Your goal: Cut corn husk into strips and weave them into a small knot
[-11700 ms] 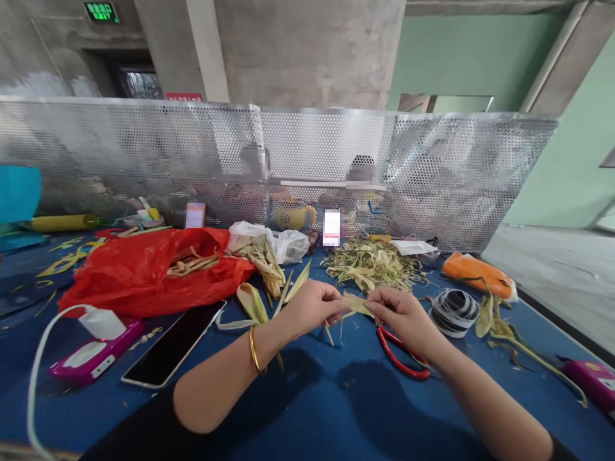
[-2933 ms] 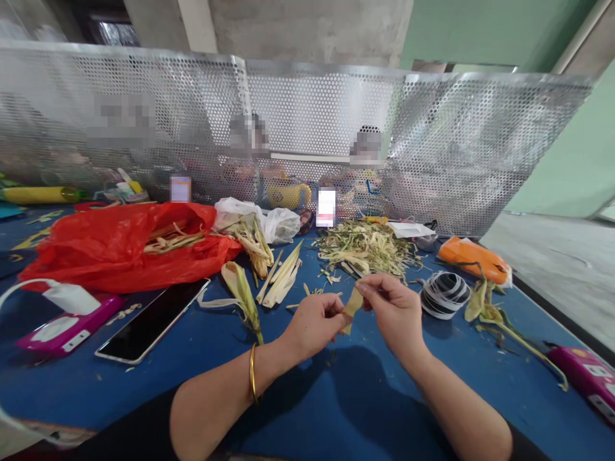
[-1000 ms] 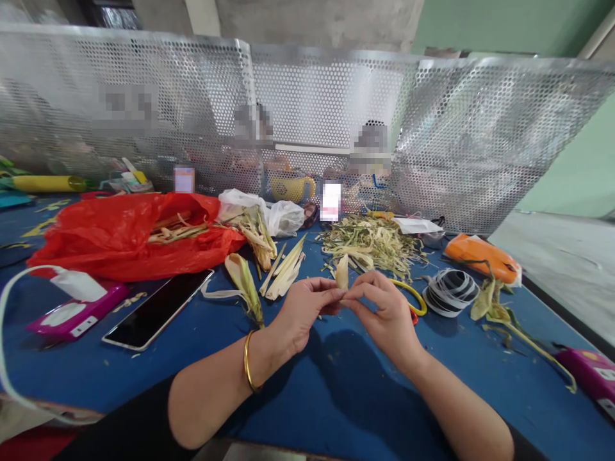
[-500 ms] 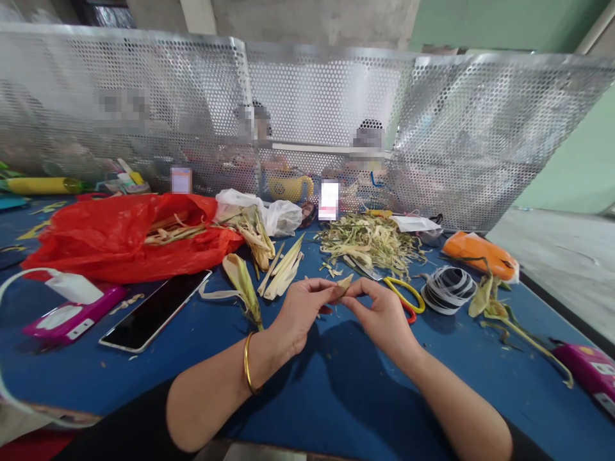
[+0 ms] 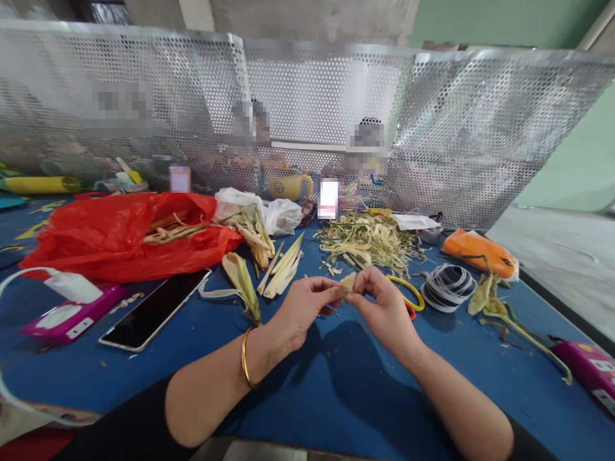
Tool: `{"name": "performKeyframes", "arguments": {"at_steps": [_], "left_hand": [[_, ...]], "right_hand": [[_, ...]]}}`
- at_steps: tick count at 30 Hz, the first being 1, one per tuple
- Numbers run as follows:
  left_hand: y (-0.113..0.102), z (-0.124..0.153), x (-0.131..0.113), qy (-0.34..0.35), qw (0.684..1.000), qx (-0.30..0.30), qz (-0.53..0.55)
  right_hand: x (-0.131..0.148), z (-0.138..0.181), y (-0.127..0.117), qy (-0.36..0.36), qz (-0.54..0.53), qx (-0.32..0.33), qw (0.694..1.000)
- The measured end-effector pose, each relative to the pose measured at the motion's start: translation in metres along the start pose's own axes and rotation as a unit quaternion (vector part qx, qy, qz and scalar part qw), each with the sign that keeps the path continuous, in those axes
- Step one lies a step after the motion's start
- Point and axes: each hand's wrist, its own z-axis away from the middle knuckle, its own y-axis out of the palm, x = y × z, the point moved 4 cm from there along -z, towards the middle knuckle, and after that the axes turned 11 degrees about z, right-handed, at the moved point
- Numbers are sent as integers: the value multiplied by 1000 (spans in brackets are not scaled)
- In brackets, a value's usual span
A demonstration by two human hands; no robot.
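My left hand point(image 5: 307, 304) pinches a small pale piece of corn husk point(image 5: 348, 282) between thumb and fingers, above the blue table. On the other side of the piece, my right hand point(image 5: 382, 307) grips it with thumb and forefinger, the fingertips of both hands almost touching. Behind them lies a heap of shredded husk strips point(image 5: 372, 240). Scissors with yellow and red handles point(image 5: 412, 296) are partly hidden by my right hand. Left of my hands rest a greenish husk point(image 5: 245, 285) and a few pale husk leaves point(image 5: 283, 269).
A red plastic bag point(image 5: 96, 237) holding husks, a phone point(image 5: 156, 310) and a purple power strip point(image 5: 72, 314) lie left. To the right are a roll of black-and-white ribbon point(image 5: 448, 288), an orange packet point(image 5: 480, 253) and dried husk stalks point(image 5: 494, 304). A perforated metal screen point(image 5: 327, 83) stands behind.
My right hand has shifted slightly up and its fingers have curled over the husk piece, which has turned. It now covers more of the scissors. My left hand stays nearly still.
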Motion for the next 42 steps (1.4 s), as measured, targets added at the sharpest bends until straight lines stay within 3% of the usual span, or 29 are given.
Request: {"name": "performKeyframes", "arguments": {"at_steps": [8, 16, 27, 32, 37, 42], "left_hand": [[-3, -3, 5, -6, 1000, -24, 20], [1, 0, 0, -11, 1000, 8, 2], [-4, -5, 5, -102, 988, -7, 114], [-2, -4, 5, -132, 982, 17, 134], [-1, -3, 4, -106, 989, 33, 101], [0, -2, -2, -1, 1000, 18, 8]], "right_hand": [[4, 0, 0, -23, 5, 3, 1000], [0, -3, 0, -7, -10, 26, 1000], [18, -1, -5, -168, 95, 23, 981], [21, 1, -7, -204, 159, -9, 966], [23, 2, -8, -219, 180, -22, 959], [21, 2, -6, -186, 198, -23, 962]]}}
